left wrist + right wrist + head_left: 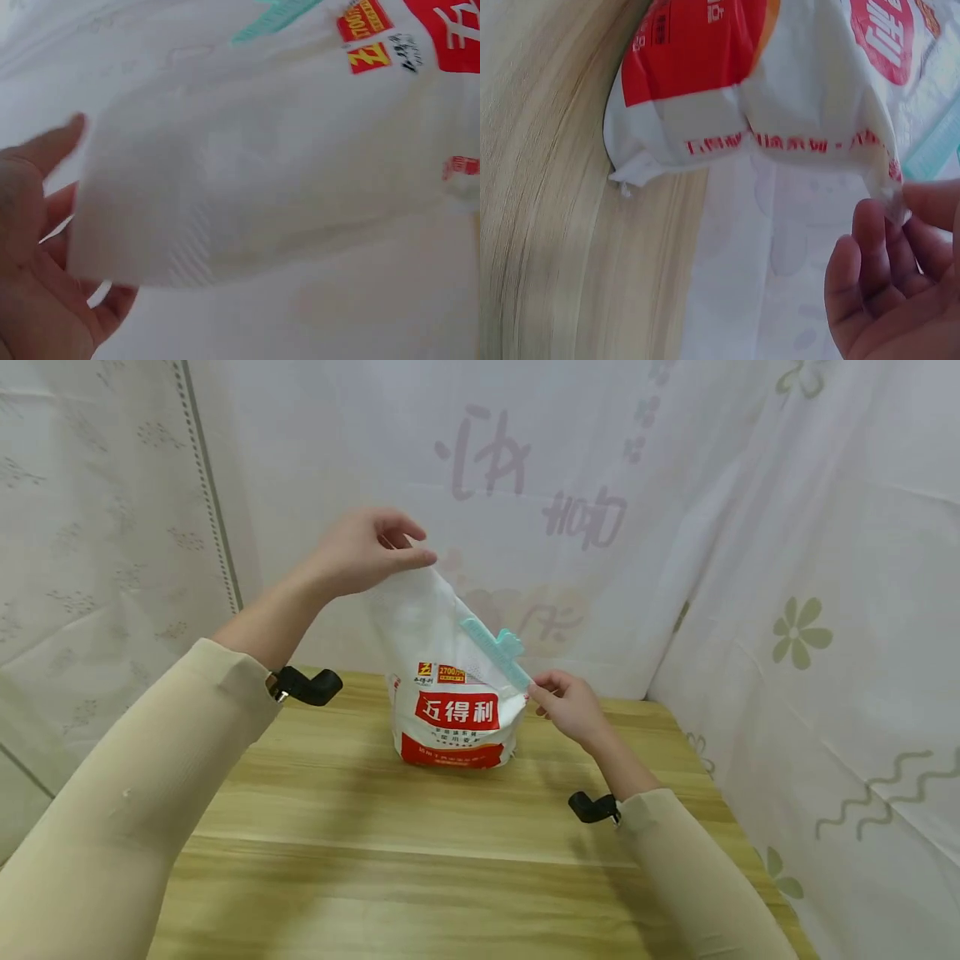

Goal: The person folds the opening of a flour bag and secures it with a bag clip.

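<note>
Head view, bag: the white flour bag (456, 693) with red print stands on the wooden table (420, 852), its top pulled up to a peak; a teal sealing clip (497, 651) sits slantwise across its upper right edge.
Head view, hands: the left hand (365, 550) pinches the bag's top corner between thumb and fingers; the right hand (572, 705) pinches the bag's right edge just below the clip's lower end.
Handling (a judgement): the lower part looks full and heavy, the empty top thin, soft and likely slippery, so a hold low on the body would carry better than the loose film.
Left wrist view: blurred; the bag's film (247, 180) lies over the left hand (30, 247), with the thumb tip on its edge and the clip (274, 19) beyond it (the head view hides this underside).
Right wrist view: the bag's bottom corner (630, 176) rests on the table (547, 187), and curled fingertips (870, 225) nip a fold of film; only here is the base seam visible.
</note>
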